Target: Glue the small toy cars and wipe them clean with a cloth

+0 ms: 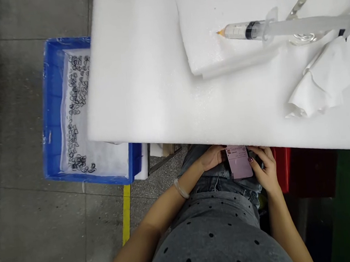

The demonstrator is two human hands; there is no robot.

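A smartphone (pixel 239 164) with a pinkish lit screen lies low over my lap, just below the white foam tabletop's front edge. My left hand (pixel 213 157) touches the phone's left side, its fingertips partly hidden by the tabletop. Wrapped round the right side is my right hand (pixel 264 165), with the thumb over the screen. On the white tabletop (pixel 147 88), a syringe (pixel 254 30) with an orange tip points left, resting over a foam sheet (pixel 199 36). A crumpled white cloth or tissue (pixel 319 83) lies to its right.
Left of the tabletop stands a blue crate (pixel 51 116), lined in white and holding many small black rings or loops (pixel 76 82). A clear glass-like item (pixel 304 38) sits behind the syringe. Below the tabletop at right is a red bin or box (pixel 283 171). Yellow tape (pixel 126 211) marks the floor.
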